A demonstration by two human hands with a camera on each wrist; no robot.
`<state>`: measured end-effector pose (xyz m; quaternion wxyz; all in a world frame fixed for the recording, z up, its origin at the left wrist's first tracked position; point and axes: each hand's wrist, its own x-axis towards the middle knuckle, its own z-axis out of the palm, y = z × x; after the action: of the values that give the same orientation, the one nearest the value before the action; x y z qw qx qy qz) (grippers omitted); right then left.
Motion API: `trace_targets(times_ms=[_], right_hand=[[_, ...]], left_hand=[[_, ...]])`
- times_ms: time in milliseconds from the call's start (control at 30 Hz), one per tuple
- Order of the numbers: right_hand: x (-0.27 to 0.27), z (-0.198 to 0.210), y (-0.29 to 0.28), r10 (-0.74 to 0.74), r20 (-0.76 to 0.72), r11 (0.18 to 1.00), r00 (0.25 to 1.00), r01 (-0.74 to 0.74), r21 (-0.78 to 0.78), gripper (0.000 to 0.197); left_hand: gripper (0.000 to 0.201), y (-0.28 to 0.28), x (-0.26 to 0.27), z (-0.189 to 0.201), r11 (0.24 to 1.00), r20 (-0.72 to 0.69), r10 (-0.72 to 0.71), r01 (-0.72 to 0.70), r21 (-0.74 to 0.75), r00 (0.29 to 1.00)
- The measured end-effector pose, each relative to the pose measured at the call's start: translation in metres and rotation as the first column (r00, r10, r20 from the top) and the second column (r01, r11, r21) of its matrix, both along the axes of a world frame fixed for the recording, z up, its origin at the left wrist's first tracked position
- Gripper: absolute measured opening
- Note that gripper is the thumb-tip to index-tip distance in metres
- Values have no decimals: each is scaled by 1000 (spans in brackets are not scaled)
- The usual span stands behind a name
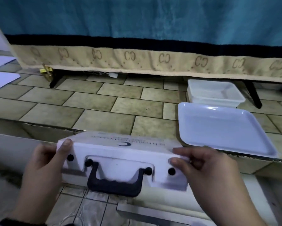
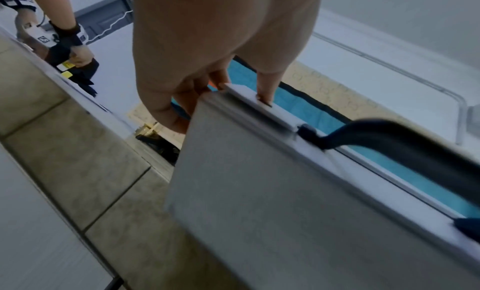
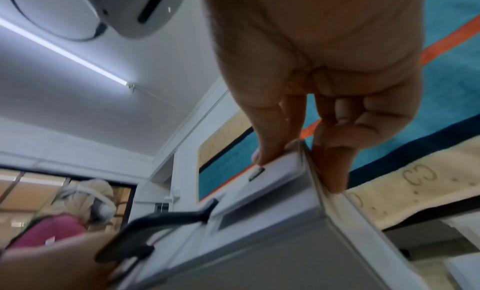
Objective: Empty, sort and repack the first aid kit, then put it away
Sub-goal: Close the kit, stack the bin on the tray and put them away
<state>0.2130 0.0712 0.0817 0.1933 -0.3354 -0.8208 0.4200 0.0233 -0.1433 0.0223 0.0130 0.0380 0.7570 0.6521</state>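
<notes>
Lettering on the first aid kit (image 1: 120, 154) lid is blurred and unreadable; its contents are hidden

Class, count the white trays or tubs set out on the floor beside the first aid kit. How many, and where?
2. A flat white tray lies right of the kit; a deeper white tub sits just behind it, by the hanging cloth's hem. Others may be out of frame.

A closed white first aid case (image 1: 120, 160) is held between both hands above a tiled floor (image 1: 88, 101), its black handle (image 1: 114, 181) hanging at the near side. The left hand (image 1: 44, 165) grips its left end, thumb on the lid; the right hand (image 1: 207, 170) grips its right end. A white tray (image 1: 221, 128) lies on the floor just right of the case, and a white tub (image 1: 215, 92) sits behind the tray by a teal cloth (image 1: 137, 17) with a beige hem
</notes>
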Motion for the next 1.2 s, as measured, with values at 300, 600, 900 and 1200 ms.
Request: trace_targets(times_ms=[300,600,900,1200], right_hand=[[64,-35,49,-98,283,992,954,116,-46,40],[84,-103,127,-121,512,987,850,158,-29,33],[53,-156,137,80,670,983,738,55,-178,29],[59,-155,147,254,684,958,684,-79,-277,25]], left_hand=[[34,50,30,-19,871,124,-374,394,-293,919],[90,120,59,-61,616,497,-575,743,-260,650],[76,149,69,-97,426,646,-487,806,-412,588],[32,162,56,-114,86,550,-606,735,-672,574]])
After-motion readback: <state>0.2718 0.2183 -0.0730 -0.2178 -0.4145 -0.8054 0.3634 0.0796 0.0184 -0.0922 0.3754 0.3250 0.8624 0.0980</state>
